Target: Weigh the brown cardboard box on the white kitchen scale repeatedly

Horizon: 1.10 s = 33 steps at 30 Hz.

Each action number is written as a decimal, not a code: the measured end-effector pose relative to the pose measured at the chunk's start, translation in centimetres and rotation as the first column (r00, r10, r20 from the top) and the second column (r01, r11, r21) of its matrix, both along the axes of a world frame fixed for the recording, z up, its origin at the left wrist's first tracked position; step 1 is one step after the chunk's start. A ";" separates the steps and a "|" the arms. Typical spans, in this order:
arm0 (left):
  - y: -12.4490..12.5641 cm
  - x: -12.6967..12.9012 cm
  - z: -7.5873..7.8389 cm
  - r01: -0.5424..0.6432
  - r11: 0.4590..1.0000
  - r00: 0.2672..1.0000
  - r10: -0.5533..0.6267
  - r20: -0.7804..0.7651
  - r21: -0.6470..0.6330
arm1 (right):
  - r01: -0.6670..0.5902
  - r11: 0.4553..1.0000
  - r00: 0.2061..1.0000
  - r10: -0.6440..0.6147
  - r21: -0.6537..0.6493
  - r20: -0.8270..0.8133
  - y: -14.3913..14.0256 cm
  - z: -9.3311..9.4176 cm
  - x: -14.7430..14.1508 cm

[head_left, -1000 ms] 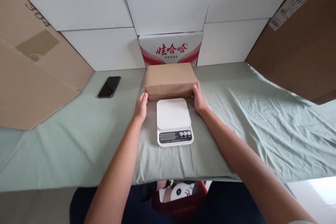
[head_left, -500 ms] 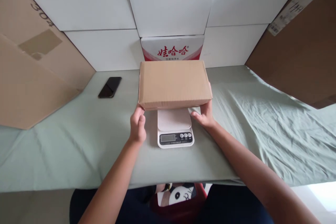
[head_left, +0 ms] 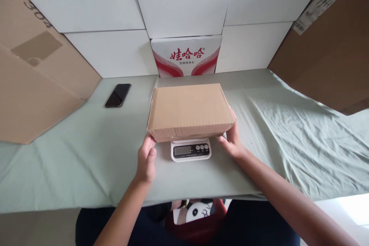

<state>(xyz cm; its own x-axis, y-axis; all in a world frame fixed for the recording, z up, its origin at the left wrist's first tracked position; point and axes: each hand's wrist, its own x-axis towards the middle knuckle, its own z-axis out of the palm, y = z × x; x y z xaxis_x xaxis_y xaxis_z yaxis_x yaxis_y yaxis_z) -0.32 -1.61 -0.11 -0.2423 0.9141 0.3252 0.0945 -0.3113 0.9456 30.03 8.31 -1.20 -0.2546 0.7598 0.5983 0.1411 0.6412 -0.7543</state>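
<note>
A plain brown cardboard box lies flat over a small white digital scale, hiding the scale's platform; only the display and buttons show in front. My left hand touches the box's near left corner from below. My right hand holds its near right corner and side. Whether the box's full weight rests on the scale I cannot tell.
A pale green cloth covers the table. A black phone lies at the back left. A red and white printed carton stands against white panels behind. Large brown cardboard sheets lean at the left and right.
The box was lifted from behind the scale, carried toward me and lowered over the scale's platform. Both hands moved with it toward the table's near edge.
</note>
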 end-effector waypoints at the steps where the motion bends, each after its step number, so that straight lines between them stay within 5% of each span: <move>1: 0.1 0.0 0.1 -0.003 1.000 1.000 0.003 0.000 -0.003 | 0.002 1.000 1.000 -0.002 0.004 -0.001 0.0 0.1 -0.1; 15: -0.2 0.3 0.0 -0.063 0.998 0.998 0.062 0.017 0.013 | -0.006 0.997 0.999 0.002 -0.080 -0.046 -0.6 0.9 -0.3; 20: -0.2 0.0 1.4 -0.060 0.997 0.993 0.054 0.105 0.057 | -0.050 0.995 0.999 0.048 -0.082 -0.022 -0.7 2.9 -0.7; 23: 2.7 -0.8 3.1 -0.104 0.991 0.988 0.093 0.123 0.087 | -0.052 0.998 0.998 0.051 -0.032 -0.040 1.4 5.2 -1.5; 26: 8.4 -1.5 3.9 -0.052 0.997 0.993 0.045 0.109 0.064 | -0.012 1.000 0.996 0.012 -0.002 -0.085 5.5 6.4 -3.0; 30: 15.2 -1.3 2.1 -0.011 1.000 0.985 0.006 0.175 0.028 | 0.022 0.999 0.991 -0.027 -0.040 -0.132 10.7 5.1 -4.9; 33: 16.7 -1.0 0.1 -0.029 0.999 0.975 0.034 0.220 -0.028 | 0.040 0.996 0.991 -0.050 -0.079 -0.128 12.2 3.4 -5.4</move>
